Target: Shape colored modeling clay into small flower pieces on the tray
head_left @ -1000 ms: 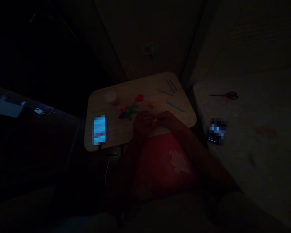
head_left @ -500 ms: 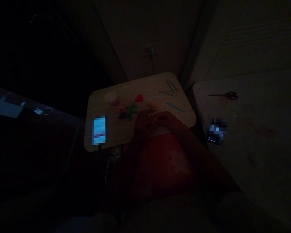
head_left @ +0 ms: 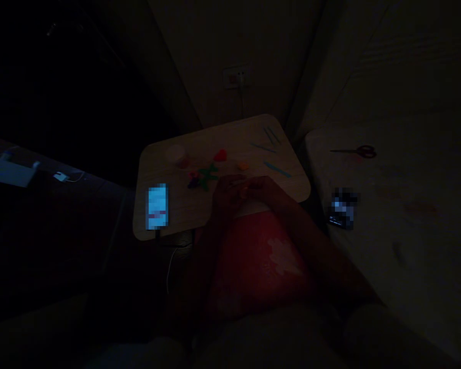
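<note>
My left hand and my right hand meet over the near edge of a small wooden table. Between their fingertips is a small orange piece of modelling clay, pinched from both sides; dim light hides the exact finger positions. Just beyond the hands lies a yellow-orange lump of clay. A red clay lump sits farther back. Left of my hands are green clay strips in a star-like shape, touching or close to a dark purple piece and a pink piece.
Several thin blue tools and a wider blue tool lie at the table's right. A round lidded tub and a lit phone are at left. Scissors rest on the pale surface at right, near a blurred dark object.
My fingers have shifted slightly around the orange clay, which shows more plainly between them now. The picture is a little darker. Things on the table have stayed put.
</note>
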{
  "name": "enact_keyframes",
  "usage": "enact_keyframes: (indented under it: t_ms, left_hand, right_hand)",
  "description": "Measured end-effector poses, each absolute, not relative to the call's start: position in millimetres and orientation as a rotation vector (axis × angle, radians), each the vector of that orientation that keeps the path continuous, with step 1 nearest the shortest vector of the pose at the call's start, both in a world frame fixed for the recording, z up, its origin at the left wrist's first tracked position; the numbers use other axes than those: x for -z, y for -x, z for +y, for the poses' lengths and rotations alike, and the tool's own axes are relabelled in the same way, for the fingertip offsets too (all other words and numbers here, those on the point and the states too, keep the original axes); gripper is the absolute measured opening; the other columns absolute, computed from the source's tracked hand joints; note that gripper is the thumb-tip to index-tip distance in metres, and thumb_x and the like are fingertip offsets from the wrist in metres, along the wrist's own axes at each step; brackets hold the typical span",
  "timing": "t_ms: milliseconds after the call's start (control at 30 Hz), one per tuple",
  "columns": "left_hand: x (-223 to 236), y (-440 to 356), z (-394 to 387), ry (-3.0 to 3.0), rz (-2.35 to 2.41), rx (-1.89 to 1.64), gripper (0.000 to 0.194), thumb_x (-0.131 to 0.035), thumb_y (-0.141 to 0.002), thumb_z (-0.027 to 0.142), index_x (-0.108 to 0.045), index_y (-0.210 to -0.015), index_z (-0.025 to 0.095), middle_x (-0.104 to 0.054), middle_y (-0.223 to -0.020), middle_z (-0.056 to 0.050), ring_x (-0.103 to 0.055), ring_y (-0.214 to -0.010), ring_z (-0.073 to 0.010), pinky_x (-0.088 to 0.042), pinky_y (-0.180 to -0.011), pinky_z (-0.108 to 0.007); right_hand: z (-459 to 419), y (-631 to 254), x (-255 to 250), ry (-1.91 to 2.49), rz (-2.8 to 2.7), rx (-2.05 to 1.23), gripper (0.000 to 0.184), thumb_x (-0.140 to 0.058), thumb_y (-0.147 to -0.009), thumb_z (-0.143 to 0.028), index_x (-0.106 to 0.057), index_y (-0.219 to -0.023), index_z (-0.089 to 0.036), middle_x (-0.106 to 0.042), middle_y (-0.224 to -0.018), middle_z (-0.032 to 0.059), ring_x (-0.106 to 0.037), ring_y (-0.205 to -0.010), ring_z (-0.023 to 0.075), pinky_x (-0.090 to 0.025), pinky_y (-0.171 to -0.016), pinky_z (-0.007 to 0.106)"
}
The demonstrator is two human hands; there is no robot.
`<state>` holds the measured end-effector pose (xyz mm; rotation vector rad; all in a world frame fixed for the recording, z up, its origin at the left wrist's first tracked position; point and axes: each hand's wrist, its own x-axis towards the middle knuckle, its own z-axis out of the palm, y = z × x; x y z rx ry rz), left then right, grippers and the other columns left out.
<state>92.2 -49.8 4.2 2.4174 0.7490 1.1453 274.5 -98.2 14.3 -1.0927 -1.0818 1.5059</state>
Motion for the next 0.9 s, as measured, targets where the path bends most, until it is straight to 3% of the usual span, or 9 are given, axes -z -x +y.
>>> enact_keyframes:
  t_ms: [100, 367, 900]
  left_hand:
    - [-4.3, -92.9, -49.9, -2.425, 0.732, -1.185, 0.028, -0.062, -0.102, 0.045, -0.078, -0.114, 0.025, -0.073, -0.122, -0.009, -0.065, -0.114, -0.0233, -0.056, -0.093, -0.04]
    - [-5.9, -92.9, -49.6, -2.411, 0.728, -1.244, 0.03, -0.062, -0.102, 0.046, -0.078, -0.092, 0.023, -0.074, -0.101, -0.006, -0.066, -0.101, -0.0213, -0.054, -0.093, -0.04]
    - [-2.1, -93.5, -50.0, -2.383, 0.719, -1.273, 0.026, -0.065, -0.1, 0.045, -0.079, -0.09, 0.024, -0.071, -0.102, -0.006, -0.064, -0.104, -0.0217, -0.055, -0.092, -0.04]
  right_hand:
    - [-98.1, -274.4, -13.9, 1.098, -1.077, -1.503, 0.038, -0.089, -0.068, -0.049, -0.081, -0.084, -0.015, -0.077, -0.078, 0.0049, -0.068, -0.076, 0.0172, -0.051, -0.075, 0.03]
    - [-97.7, -274.1, -16.5, 1.165, -1.116, -1.474, 0.037, -0.09, -0.066, -0.048, -0.08, -0.081, -0.016, -0.077, -0.079, 0.0038, -0.067, -0.077, 0.0179, -0.049, -0.072, 0.029]
    - [-98.0, -272.7, -12.7, 1.157, -1.077, -1.437, 0.032, -0.092, -0.064, -0.043, -0.077, -0.073, -0.017, -0.075, -0.075, 0.0024, -0.064, -0.07, 0.0157, -0.047, -0.068, 0.028]
